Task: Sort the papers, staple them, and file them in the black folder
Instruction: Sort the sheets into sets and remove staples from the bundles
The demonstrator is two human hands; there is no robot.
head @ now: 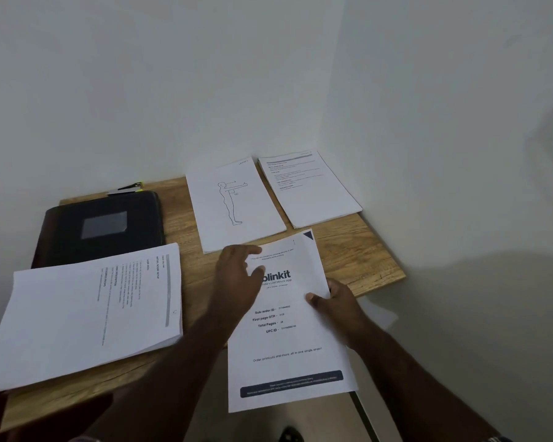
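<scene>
Blinkit sheet (288, 339), right fingers (316, 298) pinching edge

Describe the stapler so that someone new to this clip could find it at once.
Start at the wooden table and go to the black folder at its back left. The stapler lies just behind the folder's far edge, by the wall: small, dark, with a yellow-green tip, unlike the white papers.
</scene>
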